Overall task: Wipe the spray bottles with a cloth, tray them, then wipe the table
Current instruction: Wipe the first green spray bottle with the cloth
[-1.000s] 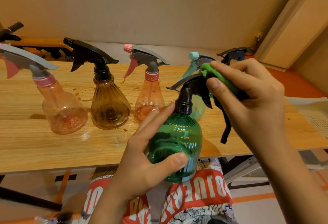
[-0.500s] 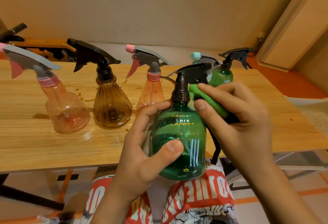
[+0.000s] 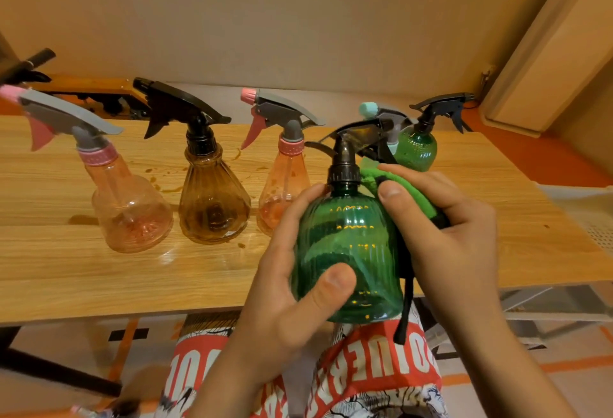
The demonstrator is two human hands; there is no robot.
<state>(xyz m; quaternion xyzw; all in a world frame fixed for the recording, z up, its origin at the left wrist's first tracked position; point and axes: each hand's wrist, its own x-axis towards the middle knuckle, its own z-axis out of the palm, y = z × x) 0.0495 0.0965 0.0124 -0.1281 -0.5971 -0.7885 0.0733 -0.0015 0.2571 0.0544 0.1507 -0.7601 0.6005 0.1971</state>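
My left hand [image 3: 292,288] grips a green ribbed spray bottle [image 3: 348,252] with a black trigger head, held upright above the table's near edge. My right hand [image 3: 444,235] pinches a green cloth [image 3: 414,195] against the bottle's shoulder, just below the neck. A black strap hangs down from the cloth beside the bottle. On the wooden table [image 3: 99,278] stand a pink bottle [image 3: 126,205], a brown bottle [image 3: 212,205], a second pink bottle [image 3: 282,185] and a small green bottle [image 3: 416,149]. A mint-capped sprayer [image 3: 371,111] shows behind the held bottle.
Brown spill spots [image 3: 166,185] mark the table between the bottles. A white perforated tray [image 3: 590,218] lies at the right edge of the table. My lap in patterned cloth is below the table edge. A wall stands close behind.
The green bottle came upright and closer to me. My right hand slid the cloth down from the trigger head to the bottle's shoulder.
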